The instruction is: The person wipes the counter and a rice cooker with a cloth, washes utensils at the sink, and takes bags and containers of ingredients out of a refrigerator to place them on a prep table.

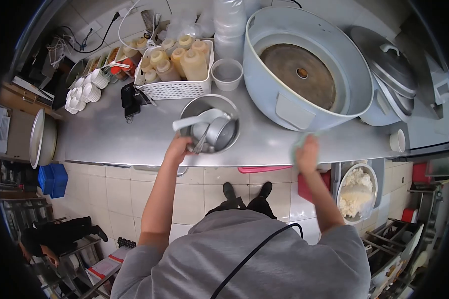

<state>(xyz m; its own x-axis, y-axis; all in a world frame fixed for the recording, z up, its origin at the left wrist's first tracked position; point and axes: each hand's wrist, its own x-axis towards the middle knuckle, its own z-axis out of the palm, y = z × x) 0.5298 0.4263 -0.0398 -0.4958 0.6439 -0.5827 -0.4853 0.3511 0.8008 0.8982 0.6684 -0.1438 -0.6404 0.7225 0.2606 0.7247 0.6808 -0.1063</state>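
My left hand (178, 148) grips the near left rim of a metal bowl (188, 110) on the steel counter. In the bowl lie a metal dipper or small pot (221, 132), a white-handled scoop (189, 121) and what look like thin metal utensils. My right hand (308, 153) is closed on a pale green cloth (298, 144) near the counter's front edge, slightly smeared by motion. Just beyond that hand stands a large light-blue cooker pot (264, 82) without a lid; its brownish round bottom shows.
Behind the bowl are a white basket (177, 90) of sauce bottles, a clear tub (227, 74) and stacked white cups (91, 92). A lidded pot (381, 107) and small cup (397, 141) stand right. Below right is a rice-filled bowl (340, 192). Another person (60, 236) is at lower left.
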